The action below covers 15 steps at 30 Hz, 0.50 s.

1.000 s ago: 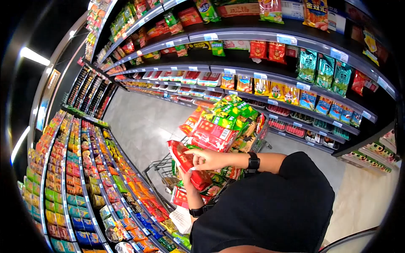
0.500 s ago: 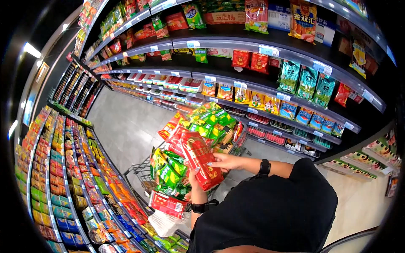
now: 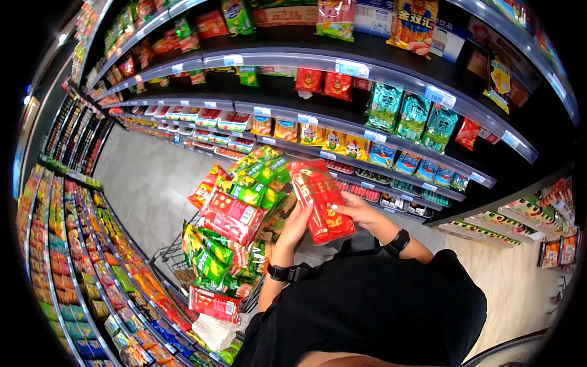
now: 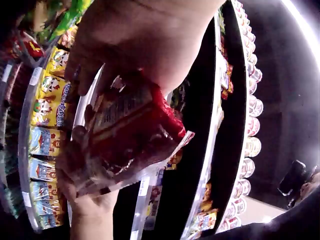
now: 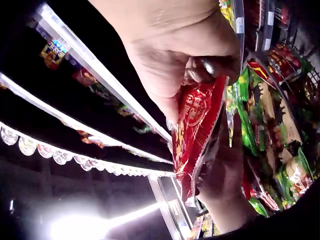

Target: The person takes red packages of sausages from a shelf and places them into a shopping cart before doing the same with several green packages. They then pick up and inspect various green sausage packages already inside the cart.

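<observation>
Between both hands, in front of the chest, is a glossy red snack packet [image 3: 321, 199] with gold print. My left hand [image 3: 296, 227] grips its left side, and my right hand [image 3: 359, 211] holds the right edge with the thumb on the front. In the left wrist view the back of the packet [image 4: 135, 130] carries a panel of small print, and its clear sealed edge sticks out. From the right wrist, the right hand [image 5: 185, 55] pinches the packet [image 5: 200, 125] near its top, with the left hand [image 5: 225, 175] behind it.
A wire shopping cart [image 3: 168, 260] stands left of the hands, heaped with green packets [image 3: 211, 260] and red packets [image 3: 232, 217]. Shelves [image 3: 275, 58] with price tags curve across ahead. Another snack shelf [image 3: 79, 244] runs along the left. Grey floor [image 3: 134, 165] lies between them.
The red packet has moved from over the cart to the right and been turned upright. The right hand has shifted from on top of it to its right edge. The view has swung right.
</observation>
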### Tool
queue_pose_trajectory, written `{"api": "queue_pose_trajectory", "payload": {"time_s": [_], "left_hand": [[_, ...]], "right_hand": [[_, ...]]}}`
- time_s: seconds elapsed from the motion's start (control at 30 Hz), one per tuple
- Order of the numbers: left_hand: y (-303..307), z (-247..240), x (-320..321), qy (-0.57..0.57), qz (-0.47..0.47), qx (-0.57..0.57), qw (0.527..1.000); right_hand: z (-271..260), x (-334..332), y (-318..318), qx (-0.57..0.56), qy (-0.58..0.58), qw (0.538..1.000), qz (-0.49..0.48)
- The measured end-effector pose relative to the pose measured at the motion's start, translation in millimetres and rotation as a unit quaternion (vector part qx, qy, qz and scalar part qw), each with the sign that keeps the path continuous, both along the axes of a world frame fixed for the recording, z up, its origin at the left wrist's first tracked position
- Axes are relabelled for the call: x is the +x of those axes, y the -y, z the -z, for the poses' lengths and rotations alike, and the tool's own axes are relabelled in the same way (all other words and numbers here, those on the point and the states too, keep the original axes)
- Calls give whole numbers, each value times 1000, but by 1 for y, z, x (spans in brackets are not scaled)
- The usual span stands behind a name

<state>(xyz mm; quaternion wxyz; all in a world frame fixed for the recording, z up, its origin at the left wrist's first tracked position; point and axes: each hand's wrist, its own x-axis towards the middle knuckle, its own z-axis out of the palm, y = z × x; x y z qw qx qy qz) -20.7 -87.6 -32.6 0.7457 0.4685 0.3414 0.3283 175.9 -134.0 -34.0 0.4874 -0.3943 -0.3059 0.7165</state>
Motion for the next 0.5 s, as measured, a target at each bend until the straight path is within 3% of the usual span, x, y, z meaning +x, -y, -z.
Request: {"api": "queue_pose_trajectory", "payload": {"time_s": [0.17, 0.23, 0.3, 0.43, 0.47, 0.5], "left_hand": [[-45, -5, 49, -24, 80, 89, 993], [-73, -4, 68, -43, 71, 97, 992], [-111, 7, 82, -129, 67, 199, 969], [-174, -8, 125, -42, 38, 198, 979], [-193, -8, 133, -58, 51, 215, 974], [-209, -7, 141, -82, 47, 202, 975]], "right_hand": [[-19, 52, -24, -3, -4, 1000, 22], [-22, 72, -46, 3, -1, 1000, 24], [-21, 89, -73, 9, -3, 999, 37], [-5, 118, -137, 33, 19, 995, 95], [16, 125, -158, 58, 38, 991, 113], [2, 126, -168, 56, 76, 987, 129]]}}
